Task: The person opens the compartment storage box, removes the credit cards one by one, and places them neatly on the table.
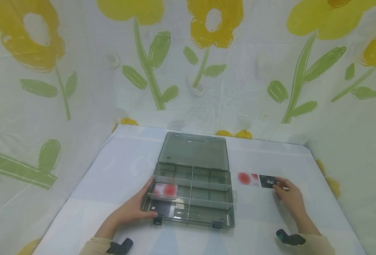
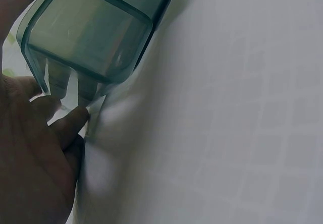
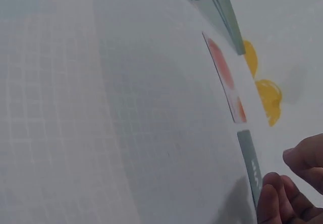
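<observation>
My left hand (image 1: 132,207) grips the left side of a translucent grey-green compartment box (image 1: 211,213), the thumb at its front corner. In the left wrist view, fingers lie against the wall of the box (image 2: 91,32). Inside, a white card with a red circle (image 1: 165,190) sits in the middle left compartment, and a dark card (image 1: 164,209) in the front left one. On the table, my right hand (image 1: 290,196) pinches the right end of a black VIP card (image 1: 266,181). Its fingertips cover part of this card (image 3: 248,153) in the right wrist view.
A white card with a red circle (image 1: 247,179) lies between the box and the black card. The box's lid (image 1: 194,150) is folded back, away from me. Flower-printed curtains (image 1: 235,78) surround the white table (image 1: 124,156). A clear tab (image 1: 235,196) lies by the box's right side.
</observation>
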Motion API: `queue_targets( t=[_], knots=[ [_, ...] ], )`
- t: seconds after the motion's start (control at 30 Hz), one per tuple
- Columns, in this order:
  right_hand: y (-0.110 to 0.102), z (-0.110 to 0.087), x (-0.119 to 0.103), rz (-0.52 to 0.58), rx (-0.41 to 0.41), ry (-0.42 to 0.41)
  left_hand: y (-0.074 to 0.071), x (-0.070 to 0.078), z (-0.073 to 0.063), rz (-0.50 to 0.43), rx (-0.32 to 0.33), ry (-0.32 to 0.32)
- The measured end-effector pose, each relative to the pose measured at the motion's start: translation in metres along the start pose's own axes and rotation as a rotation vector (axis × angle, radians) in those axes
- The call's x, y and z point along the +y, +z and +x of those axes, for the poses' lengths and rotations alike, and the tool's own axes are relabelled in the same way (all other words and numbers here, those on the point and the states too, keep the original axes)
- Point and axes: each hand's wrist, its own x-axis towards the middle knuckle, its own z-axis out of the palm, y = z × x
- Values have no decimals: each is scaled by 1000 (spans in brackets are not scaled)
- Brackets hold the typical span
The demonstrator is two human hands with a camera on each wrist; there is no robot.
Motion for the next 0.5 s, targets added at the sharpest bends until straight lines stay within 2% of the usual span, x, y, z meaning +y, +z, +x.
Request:
queue_targets(
  t=[0.13,0.5],
  knots=[
    [2,-7,-8,10,-25,-33,0,0,0,5,7,21],
    [4,-26,-24,-18,-115,-133,-1,2,-1,-6,-1,14]
  ],
)
